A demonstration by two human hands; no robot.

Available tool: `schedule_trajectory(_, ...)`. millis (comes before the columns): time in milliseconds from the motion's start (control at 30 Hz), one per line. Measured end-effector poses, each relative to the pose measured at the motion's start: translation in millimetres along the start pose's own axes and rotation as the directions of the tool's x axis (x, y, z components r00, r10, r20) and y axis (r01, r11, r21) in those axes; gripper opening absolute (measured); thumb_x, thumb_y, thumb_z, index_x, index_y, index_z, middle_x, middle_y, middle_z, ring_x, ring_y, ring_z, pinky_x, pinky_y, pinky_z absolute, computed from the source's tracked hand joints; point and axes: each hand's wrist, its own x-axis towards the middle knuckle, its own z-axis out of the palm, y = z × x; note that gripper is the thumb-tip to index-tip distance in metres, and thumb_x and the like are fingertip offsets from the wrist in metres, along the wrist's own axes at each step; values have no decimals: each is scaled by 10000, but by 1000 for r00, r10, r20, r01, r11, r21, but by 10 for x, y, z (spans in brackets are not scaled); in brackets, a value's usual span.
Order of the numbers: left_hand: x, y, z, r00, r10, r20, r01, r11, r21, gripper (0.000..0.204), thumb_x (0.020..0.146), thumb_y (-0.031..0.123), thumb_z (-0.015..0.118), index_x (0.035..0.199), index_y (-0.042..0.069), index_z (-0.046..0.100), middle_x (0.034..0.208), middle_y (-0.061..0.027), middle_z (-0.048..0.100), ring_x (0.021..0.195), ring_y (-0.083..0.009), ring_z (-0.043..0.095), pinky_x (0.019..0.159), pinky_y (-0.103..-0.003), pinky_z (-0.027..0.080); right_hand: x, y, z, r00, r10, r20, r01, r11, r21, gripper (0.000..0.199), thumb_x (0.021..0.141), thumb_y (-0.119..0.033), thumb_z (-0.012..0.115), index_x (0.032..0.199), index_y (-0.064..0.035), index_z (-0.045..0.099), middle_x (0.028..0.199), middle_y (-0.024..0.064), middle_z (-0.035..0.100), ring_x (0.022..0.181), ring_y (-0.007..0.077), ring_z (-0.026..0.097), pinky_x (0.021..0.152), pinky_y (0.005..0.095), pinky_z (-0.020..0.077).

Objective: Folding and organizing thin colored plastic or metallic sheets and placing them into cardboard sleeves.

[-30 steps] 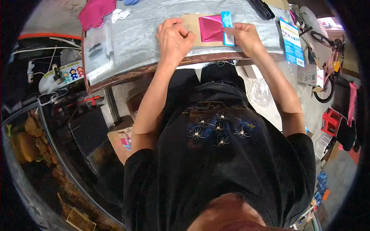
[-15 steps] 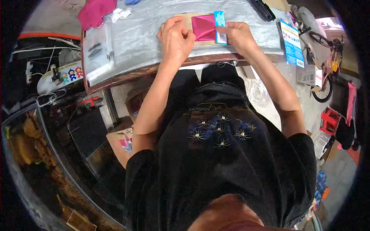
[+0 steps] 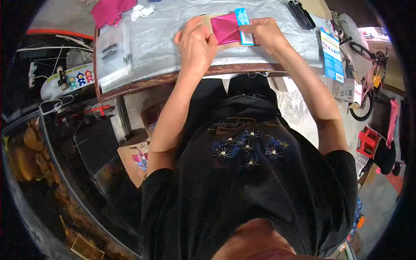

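A flat glossy magenta packet (image 3: pixel 224 29) with a blue printed card strip (image 3: pixel 243 27) along its right edge lies over a piece of brown cardboard (image 3: pixel 229 46) on the table. My left hand (image 3: pixel 196 43) is closed at the cardboard's left side, its fingers curled and the thumb beside the magenta packet. What lies under that palm is hidden. My right hand (image 3: pixel 265 34) pinches the blue strip from the right, thumb and forefinger on its edge.
The silvery table cover (image 3: pixel 160 39) bears a clear plastic bag with dark pieces (image 3: pixel 112 54), a magenta cloth (image 3: pixel 110 12), a white crumpled piece (image 3: pixel 141 12) and a black tool-like object (image 3: pixel 302 15). A blue-and-white printed card (image 3: pixel 331 56) overhangs the right edge. An open cardboard box (image 3: pixel 133 162) stands below left.
The view has shifted slightly, moving the table in the picture. The blue strip is tilted a little more. Both hands keep nearly the same hold.
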Motion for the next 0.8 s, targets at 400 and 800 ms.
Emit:
schedule_trajectory(400,-60,-70,-10,999,-2,-44,-4,991,-136,157,773,17,693,674,5,571,997,-247,689,1235,-381,573,1038,-524,383,118,-3,85,997,38,66,-33,996,-77,131,846,-67,767,923,33,733,789,92,730,632,125,676,553,271,531)
schedule_trajectory(800,-37,98,-243,992,-56,-113,31,977,-213,177,804,95,766,745,14,620,1176,-211,663,1097,-353,647,911,-455,504,9,10,298,996,-41,79,34,995,92,114,871,-80,736,933,12,710,826,62,719,698,111,668,657,261,542)
